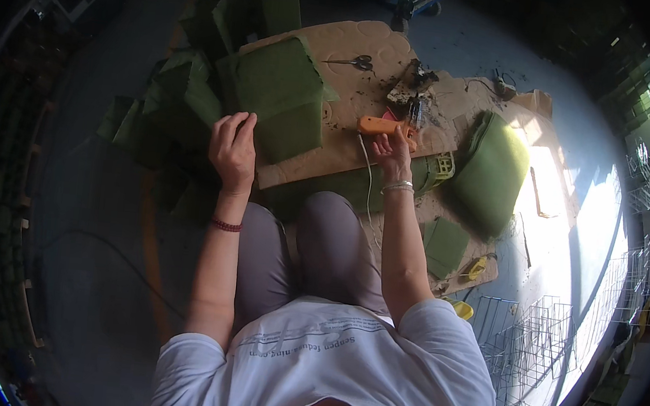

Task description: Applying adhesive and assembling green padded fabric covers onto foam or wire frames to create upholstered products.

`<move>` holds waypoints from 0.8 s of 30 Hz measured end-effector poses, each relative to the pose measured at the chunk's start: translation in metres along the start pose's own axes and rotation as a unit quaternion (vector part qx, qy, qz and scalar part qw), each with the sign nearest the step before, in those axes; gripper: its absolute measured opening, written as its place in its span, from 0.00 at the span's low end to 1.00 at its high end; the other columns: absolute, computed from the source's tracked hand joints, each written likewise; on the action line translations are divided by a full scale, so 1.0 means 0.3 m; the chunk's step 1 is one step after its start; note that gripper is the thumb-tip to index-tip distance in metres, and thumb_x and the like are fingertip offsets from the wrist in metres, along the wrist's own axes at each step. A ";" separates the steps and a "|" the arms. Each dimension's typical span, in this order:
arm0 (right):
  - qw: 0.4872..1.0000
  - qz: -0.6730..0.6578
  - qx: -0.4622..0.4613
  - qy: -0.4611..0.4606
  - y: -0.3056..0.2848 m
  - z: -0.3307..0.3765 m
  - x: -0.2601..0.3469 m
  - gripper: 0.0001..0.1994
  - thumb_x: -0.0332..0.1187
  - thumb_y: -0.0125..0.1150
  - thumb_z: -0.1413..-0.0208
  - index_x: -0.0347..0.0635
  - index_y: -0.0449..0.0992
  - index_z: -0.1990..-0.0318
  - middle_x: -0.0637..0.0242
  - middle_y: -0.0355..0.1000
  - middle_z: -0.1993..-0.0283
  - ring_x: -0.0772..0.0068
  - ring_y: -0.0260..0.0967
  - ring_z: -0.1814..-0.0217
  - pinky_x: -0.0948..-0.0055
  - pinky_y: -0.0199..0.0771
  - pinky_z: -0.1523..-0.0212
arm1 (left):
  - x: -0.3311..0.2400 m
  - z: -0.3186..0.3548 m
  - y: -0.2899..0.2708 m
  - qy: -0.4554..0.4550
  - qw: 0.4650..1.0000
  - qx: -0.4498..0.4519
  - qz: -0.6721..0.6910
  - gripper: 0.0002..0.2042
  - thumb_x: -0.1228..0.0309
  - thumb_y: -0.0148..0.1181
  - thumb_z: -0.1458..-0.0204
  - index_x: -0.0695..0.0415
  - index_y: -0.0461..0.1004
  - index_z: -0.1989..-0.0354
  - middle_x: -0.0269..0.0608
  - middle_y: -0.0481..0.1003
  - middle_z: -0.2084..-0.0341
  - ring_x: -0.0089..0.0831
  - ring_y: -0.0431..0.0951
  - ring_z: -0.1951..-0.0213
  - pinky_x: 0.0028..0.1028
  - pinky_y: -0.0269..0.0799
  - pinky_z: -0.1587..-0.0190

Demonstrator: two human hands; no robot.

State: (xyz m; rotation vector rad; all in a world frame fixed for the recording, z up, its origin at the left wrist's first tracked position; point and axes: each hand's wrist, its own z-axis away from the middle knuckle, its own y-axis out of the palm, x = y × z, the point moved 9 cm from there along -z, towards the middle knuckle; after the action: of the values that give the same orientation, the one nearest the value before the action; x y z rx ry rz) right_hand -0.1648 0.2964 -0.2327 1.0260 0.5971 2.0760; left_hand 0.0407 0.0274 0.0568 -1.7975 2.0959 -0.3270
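My left hand (pixel 232 149) is closed, fingers curled and thumb pressed in, at the left edge of a flat green fabric piece (pixel 278 81). Part of that edge is hidden behind the fingers. My right hand (pixel 391 153) is turned palm up with its fingers curled around an orange corded hand tool (pixel 375 126), shaped like a glue gun. A pale cord (pixel 369 184) hangs from the tool toward my lap. Just beyond the tool stands a small metal wire rest (pixel 417 112). Under the fabric lies a worn cardboard sheet (pixel 356 38).
Folded green fabric pieces (pixel 188 84) pile up on the left. A green cushion-like stack (pixel 492 172) lies right. Scissors (pixel 352 62) and dark, charred-looking scraps (pixel 413 82) sit on the cardboard. A yellow tool (pixel 477 267) rests nearer, and wire frames (pixel 531 332) stand lower right.
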 end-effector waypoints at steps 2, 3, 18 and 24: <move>0.988 -0.122 -0.072 0.066 -0.010 -0.032 -0.029 0.26 0.49 0.68 0.52 0.45 0.70 0.50 0.66 0.69 0.55 0.66 0.65 0.57 0.61 0.61 0.43 | 0.000 -0.005 -0.004 0.007 1.000 -0.006 -0.010 0.08 0.82 0.63 0.58 0.59 0.78 0.68 0.36 0.75 0.66 0.35 0.76 0.63 0.31 0.75 0.63; 0.986 -0.126 -0.080 0.075 -0.058 -0.075 0.007 0.27 0.49 0.70 0.55 0.45 0.71 0.50 0.67 0.71 0.54 0.67 0.66 0.57 0.61 0.63 0.45 | -0.027 -0.017 0.014 0.016 1.000 -0.005 0.008 0.08 0.82 0.63 0.57 0.59 0.78 0.68 0.36 0.75 0.66 0.35 0.76 0.63 0.31 0.75 0.63; 0.985 -0.046 0.155 -0.057 0.064 -0.042 0.028 0.17 0.37 0.64 0.47 0.45 0.70 0.52 0.65 0.72 0.55 0.70 0.71 0.56 0.68 0.76 0.60 | 0.007 -0.032 0.012 0.039 0.999 0.014 0.027 0.07 0.84 0.61 0.58 0.60 0.75 0.70 0.37 0.75 0.70 0.36 0.75 0.65 0.30 0.74 0.64; 0.938 0.006 0.322 -0.129 0.160 0.284 0.168 0.24 0.34 0.58 0.44 0.42 0.63 0.40 0.64 0.66 0.40 0.66 0.65 0.41 0.66 0.72 0.48 | -0.059 -0.091 0.065 0.082 0.996 0.017 0.029 0.10 0.82 0.58 0.62 0.59 0.75 0.67 0.35 0.73 0.69 0.34 0.74 0.64 0.28 0.75 0.65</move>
State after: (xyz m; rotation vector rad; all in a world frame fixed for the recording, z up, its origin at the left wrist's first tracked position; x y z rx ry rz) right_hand -0.1356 0.3127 -0.1278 1.6363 1.1720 1.7341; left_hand 0.0140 0.0465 0.0758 -1.7401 2.2336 -0.5062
